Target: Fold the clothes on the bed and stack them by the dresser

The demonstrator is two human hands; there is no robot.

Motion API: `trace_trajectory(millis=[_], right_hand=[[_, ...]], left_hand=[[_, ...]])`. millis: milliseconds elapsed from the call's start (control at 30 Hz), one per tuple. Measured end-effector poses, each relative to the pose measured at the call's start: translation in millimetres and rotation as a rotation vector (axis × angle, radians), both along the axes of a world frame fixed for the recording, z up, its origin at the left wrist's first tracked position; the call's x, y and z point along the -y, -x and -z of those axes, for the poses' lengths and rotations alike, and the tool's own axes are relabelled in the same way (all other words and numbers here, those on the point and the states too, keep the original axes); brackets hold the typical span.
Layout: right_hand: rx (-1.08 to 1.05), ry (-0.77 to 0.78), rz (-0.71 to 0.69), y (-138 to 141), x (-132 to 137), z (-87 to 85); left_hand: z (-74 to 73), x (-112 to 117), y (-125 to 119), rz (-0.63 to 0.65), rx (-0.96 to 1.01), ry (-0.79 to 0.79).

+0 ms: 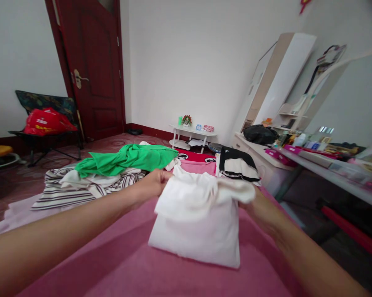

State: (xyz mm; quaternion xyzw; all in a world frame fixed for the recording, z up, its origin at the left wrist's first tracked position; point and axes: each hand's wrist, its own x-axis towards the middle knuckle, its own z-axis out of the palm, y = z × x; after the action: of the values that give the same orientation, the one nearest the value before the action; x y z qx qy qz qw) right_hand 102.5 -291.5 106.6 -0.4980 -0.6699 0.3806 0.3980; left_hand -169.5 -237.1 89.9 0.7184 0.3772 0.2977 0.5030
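Note:
A white garment [198, 222] lies partly folded on the pink bedspread [127, 264] in front of me. My left hand [153, 183] is closed, pinching the garment's upper left edge. My right hand [258, 202] reaches under the garment's upper right fold, and the cloth hides its fingers. The top part of the garment is lifted and doubled over the flat lower part.
A green garment [127, 159] and a striped one [77, 189] lie heaped at the bed's far left. A folded black-and-white garment [237, 165] sits at the far right. A cluttered dresser [325, 161] stands right of the bed, a dark red door [91, 66] behind.

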Motion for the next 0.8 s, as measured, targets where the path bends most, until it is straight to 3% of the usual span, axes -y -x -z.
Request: trace_trajectory(millis=[67,167,267,333,467,600,667,733,800], right_hand=[[-0.204,0.005,0.147,-4.4,-56.4,15.6],[-0.235,0.09,0.358,-15.9,-118.1,65.6],[-0.213,0.211,0.474,-26.4,-146.1,112.2],[-0.221,0.235,0.477,-30.6,-151.2,126.5],[-0.194,0.25,0.433,-31.8,-153.1,126.2],[0.101,0.171,0.433,-29.9,-158.7,124.7],[0.24,0.152,0.411,-30.4,-158.3,122.9],[0.299,0.219,0.341,-30.7,-152.2,116.8],[0.302,0.316,0.241,-29.5,-140.3,107.5]], left_hand=[[17.8,-52.2,-13.6,-0.265,-0.123,-0.104],[53.4,-105.4,-27.3,-0.523,-0.479,-0.246],[83.4,-123.8,-35.0,-0.621,-0.599,-0.277],[94.2,-125.4,-37.8,-0.676,-0.671,-0.33],[97.6,-127.5,-38.6,-0.659,-0.738,-0.368],[92.8,-131.3,-35.0,-0.642,-0.705,-0.354],[88.7,-131.1,-31.6,-0.57,-0.708,-0.355],[83.9,-128.5,-27.1,-0.44,-0.684,-0.261],[79.1,-122.8,-22.4,-0.307,-0.6,-0.053]])
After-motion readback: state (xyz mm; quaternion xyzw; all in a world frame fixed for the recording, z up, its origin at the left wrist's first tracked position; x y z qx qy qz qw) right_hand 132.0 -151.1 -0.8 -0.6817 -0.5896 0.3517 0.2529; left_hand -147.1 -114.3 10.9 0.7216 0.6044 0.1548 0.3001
